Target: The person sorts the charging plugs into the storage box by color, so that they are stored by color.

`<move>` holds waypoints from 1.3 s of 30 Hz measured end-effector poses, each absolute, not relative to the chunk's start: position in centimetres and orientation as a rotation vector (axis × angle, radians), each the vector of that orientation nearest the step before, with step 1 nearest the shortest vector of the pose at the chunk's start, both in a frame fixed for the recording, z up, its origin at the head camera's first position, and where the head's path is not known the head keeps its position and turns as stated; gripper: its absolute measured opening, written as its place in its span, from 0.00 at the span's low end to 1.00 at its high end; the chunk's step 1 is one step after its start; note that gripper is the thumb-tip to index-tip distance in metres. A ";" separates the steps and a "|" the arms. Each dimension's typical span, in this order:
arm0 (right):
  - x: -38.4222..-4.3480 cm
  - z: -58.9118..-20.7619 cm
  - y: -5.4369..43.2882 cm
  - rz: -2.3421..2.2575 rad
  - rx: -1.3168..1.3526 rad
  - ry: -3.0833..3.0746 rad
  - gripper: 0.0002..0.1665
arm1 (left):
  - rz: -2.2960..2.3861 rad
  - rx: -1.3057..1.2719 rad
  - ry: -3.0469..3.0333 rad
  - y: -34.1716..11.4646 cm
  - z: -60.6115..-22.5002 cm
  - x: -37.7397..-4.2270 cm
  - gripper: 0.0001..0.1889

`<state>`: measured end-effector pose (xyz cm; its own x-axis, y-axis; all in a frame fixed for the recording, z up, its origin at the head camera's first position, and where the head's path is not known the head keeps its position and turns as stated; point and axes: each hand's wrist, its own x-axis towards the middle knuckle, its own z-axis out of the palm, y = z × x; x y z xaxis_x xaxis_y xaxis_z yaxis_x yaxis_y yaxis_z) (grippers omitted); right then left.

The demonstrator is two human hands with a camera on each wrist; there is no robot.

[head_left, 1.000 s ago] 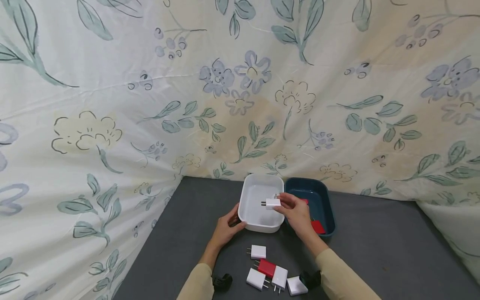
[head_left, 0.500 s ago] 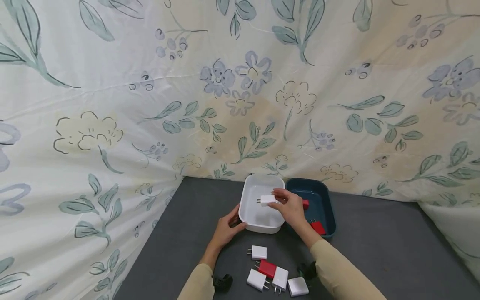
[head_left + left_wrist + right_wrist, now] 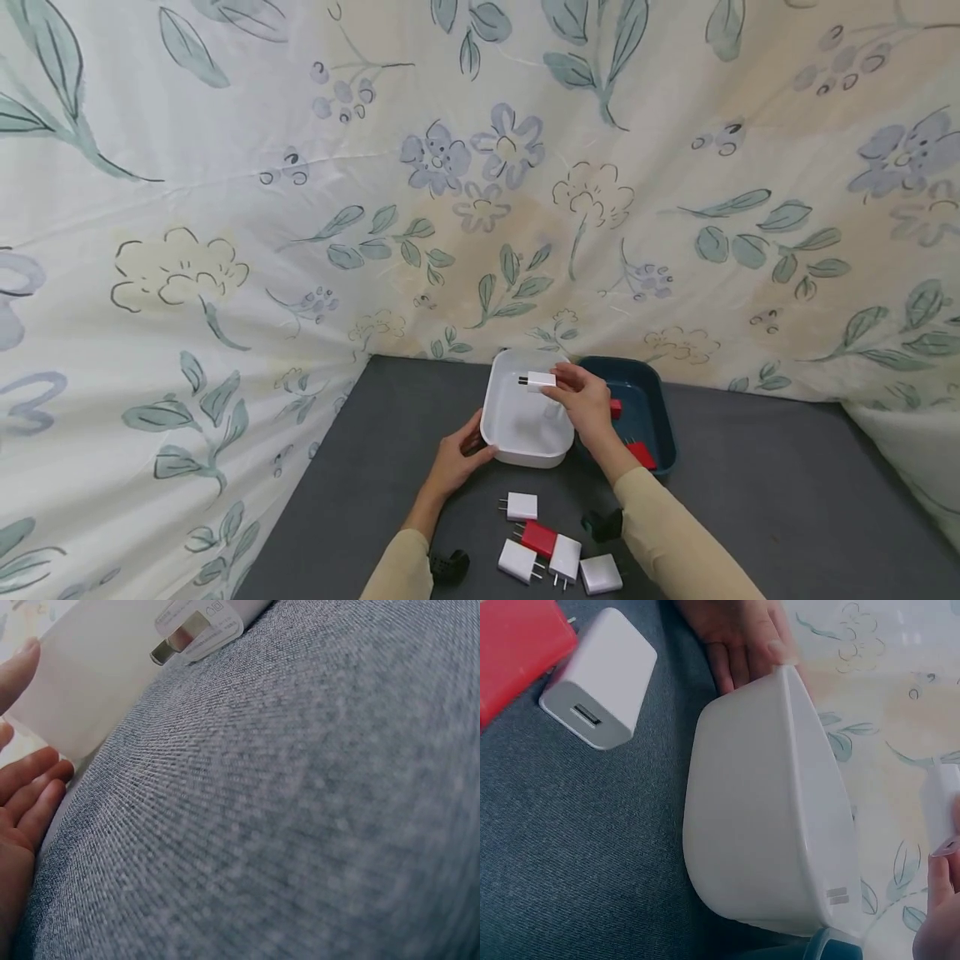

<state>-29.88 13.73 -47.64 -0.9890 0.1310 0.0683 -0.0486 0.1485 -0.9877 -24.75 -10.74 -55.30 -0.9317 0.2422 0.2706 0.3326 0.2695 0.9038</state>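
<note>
A white USB wall charger (image 3: 540, 381), prongs pointing left, is pinched by my right hand (image 3: 590, 402) above the white bin (image 3: 527, 460). The same charger (image 3: 940, 804) shows at the right edge of the right wrist view, partly behind fingers. My left hand (image 3: 454, 458) holds the bin's near left corner, thumb at the rim and fingers along the side. Against the white bin's right side stands a dark blue bin (image 3: 666, 425), partly hidden by my right hand. Red chargers (image 3: 642, 454) lie in it.
In front of the white bin, several chargers lie on the dark grey cloth: a red charger (image 3: 538, 538) among white ones (image 3: 601, 574). A floral curtain (image 3: 480, 167) hangs behind the bins and down the left side.
My right hand has carried the white charger slightly farther back over the white bin, after first shifting it left. The left hand keeps its hold on the bin's corner.
</note>
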 end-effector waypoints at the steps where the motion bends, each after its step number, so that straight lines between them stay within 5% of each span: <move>1: -29.9 -47.7 13.8 1.972 -0.093 -2.267 0.32 | -1.773 -0.551 -2.439 -10.7 -55.3 -24.7 0.39; 39: -30.8 -46.9 14.0 1.928 -0.169 -2.301 0.30 | -1.757 -0.594 -2.399 -10.7 -55.4 -24.8 0.38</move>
<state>-30.81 14.05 -46.93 -0.9846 0.1719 0.0313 -0.0007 0.1753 -0.9845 -24.76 -10.72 -55.42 -0.9174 0.2458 0.3128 0.3725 0.2542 0.8926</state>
